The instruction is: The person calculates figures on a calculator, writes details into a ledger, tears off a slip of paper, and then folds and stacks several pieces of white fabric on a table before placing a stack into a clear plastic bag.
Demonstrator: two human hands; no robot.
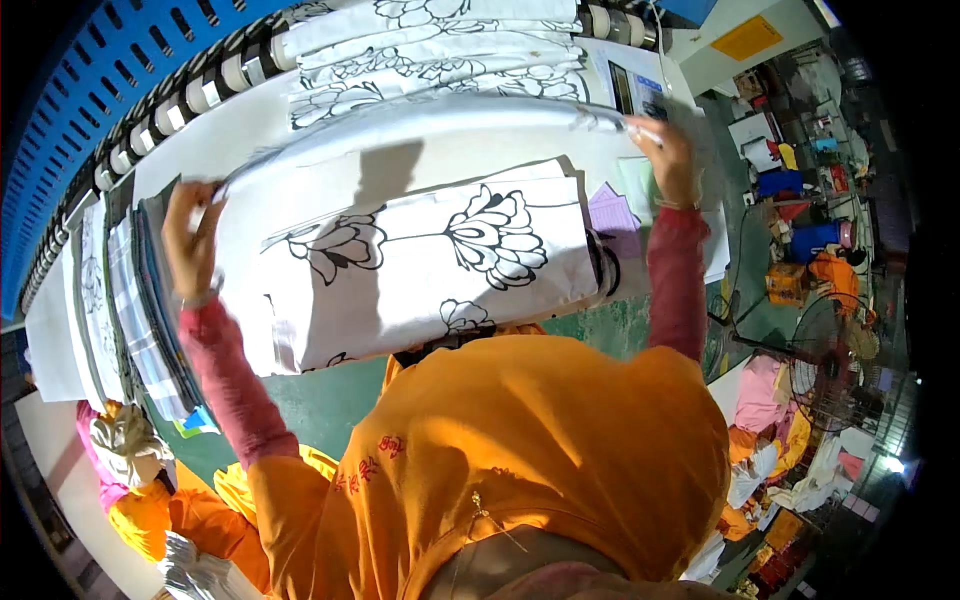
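Observation:
Between my raised hands a white cloth is stretched in a long arc over the table, its surface blurred by motion. My left hand pinches its left end; my right hand grips its right end. Beneath and nearer to me lies a folded white cloth printed with black flower outlines, partly shaded. Behind the stretched piece are several more folded flower-print cloths. Black loops, perhaps scissor handles, stick out at the folded cloth's right edge.
Purple papers and a pale green sheet lie right of the cloth. Folded plaid fabrics fill the table's left end. Blue slotted panel and rollers line the back. A co-worker is at lower left, a fan at right.

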